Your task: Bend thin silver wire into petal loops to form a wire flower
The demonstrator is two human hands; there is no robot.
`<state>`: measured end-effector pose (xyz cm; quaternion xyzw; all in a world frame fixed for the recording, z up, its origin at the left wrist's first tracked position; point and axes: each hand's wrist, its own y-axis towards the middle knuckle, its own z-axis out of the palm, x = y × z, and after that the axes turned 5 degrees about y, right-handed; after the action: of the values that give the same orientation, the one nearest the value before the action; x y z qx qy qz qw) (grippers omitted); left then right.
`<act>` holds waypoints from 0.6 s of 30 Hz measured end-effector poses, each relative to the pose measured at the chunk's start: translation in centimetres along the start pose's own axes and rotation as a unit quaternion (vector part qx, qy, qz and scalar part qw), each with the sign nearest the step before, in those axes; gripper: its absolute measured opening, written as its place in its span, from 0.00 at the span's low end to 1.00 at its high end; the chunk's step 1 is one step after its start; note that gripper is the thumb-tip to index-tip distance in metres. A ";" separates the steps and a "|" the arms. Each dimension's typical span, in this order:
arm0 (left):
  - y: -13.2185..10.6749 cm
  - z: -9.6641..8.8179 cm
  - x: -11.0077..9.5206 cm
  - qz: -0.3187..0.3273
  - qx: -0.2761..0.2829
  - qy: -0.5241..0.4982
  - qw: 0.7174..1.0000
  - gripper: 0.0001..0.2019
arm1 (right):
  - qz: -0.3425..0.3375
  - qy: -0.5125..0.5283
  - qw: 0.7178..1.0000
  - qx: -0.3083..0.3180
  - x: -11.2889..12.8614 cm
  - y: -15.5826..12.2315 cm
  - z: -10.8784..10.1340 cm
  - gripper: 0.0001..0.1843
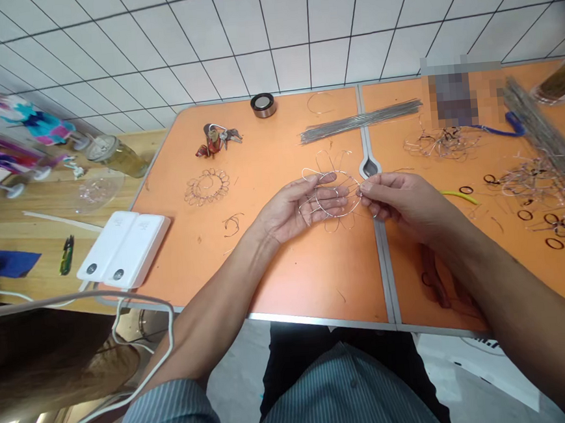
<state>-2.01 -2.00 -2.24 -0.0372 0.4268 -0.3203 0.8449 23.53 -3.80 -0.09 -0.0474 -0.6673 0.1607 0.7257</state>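
A thin silver wire ring with petal-like loops [317,200] is held between my hands above the orange table. My left hand [294,207] is palm up, its fingers loosely stretched beneath the wire and its thumb by the upper left loops. At the ring's right side, my right hand [399,199] pinches the wire between thumb and fingertips. On the table to the left lies a similar looped wire ring [207,187], with a small dark wire coil [233,225] nearer me. A bundle of straight wires [361,121] lies behind my hands.
Tangled wire [446,141], small dark rings [554,243] and a thicker wire bundle [553,141] occupy the right side. A tape roll [263,105] stands at the back. White boxes [124,249] sit at the left edge, near a white cable [172,337]. Red-handled pliers [434,278] lie beneath my right forearm.
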 end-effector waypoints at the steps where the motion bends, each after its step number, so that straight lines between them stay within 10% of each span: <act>1: 0.0 0.0 0.0 -0.001 0.002 0.000 1.000 0.15 | 0.000 0.000 1.000 0.001 0.1 0.0 0.1 0.24; 18: -0.1 0.5 -0.5 -0.001 -0.040 -0.009 0.999 0.15 | -0.008 -0.018 1.000 0.009 0.0 0.1 -0.1 0.20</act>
<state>-1.91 -1.90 -1.57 -0.0744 0.4319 -0.3038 0.8460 23.65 -3.72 -0.14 -0.0322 -0.6792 0.1615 0.7152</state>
